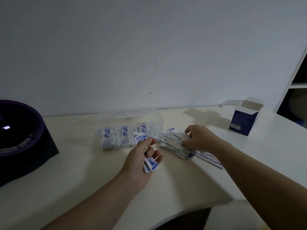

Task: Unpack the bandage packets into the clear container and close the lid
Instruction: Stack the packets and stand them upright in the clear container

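Observation:
A clear container [129, 120] stands open at the middle of the table, with rows of blue-and-white bandage packets [116, 138] standing inside it. My left hand [141, 161] is just in front of it and grips a small bunch of packets [150, 164], with one end sticking up near the thumb. A fanned pile of loose packets [174, 145] lies to the right of the container. My right hand [199, 138] rests on that pile, its fingers curled over the packets. The lid cannot be made out clearly.
An open blue-and-white cardboard box [244, 120] stands at the back right of the cream table [83, 188]. A dark round object on a black base [20, 138] fills the left side. White shelving [297, 83] stands at the far right. The table's front edge curves at the bottom right.

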Action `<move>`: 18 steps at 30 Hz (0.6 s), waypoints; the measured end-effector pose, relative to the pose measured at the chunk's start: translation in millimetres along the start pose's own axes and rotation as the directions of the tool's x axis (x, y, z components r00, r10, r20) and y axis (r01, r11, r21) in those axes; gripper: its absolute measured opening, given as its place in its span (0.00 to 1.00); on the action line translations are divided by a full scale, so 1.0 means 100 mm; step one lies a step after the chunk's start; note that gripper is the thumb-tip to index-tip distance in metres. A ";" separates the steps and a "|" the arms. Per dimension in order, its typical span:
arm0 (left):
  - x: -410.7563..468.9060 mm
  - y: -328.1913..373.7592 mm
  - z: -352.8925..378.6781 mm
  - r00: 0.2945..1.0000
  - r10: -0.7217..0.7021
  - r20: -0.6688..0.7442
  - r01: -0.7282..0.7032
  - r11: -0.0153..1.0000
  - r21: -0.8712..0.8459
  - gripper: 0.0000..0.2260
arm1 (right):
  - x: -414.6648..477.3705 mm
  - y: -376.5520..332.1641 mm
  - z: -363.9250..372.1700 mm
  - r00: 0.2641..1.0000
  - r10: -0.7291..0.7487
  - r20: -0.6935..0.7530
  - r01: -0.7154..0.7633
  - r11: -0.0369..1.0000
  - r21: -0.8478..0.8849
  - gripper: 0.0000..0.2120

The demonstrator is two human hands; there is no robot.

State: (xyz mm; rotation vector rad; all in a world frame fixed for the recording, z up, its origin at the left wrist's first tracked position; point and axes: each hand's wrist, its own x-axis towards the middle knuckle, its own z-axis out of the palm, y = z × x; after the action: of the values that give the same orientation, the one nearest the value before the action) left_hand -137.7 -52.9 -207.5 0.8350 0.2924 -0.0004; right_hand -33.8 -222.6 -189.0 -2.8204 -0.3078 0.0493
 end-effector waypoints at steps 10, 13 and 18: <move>0.04 0.01 -0.08 0.993 -0.105 0.049 0.109 0.990 -0.087 0.10 | 0.18 -0.07 -0.05 0.981 0.091 0.171 -0.129 0.966 0.225 0.31; 0.06 0.01 -0.09 0.992 -0.111 0.061 0.117 0.988 -0.098 0.08 | 0.23 -0.06 -0.09 0.977 0.098 0.190 -0.143 0.959 0.243 0.29; 0.06 0.01 -0.08 0.994 -0.088 0.067 0.093 0.993 -0.073 0.06 | 0.31 -0.11 -0.14 0.958 0.087 0.272 -0.126 0.984 0.129 0.19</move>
State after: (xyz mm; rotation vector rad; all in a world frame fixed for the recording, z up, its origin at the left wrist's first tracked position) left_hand -133.8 -45.8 -213.6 0.7437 0.2688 -0.1001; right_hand -5.0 -209.5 -172.6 -2.6815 -0.1998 0.4588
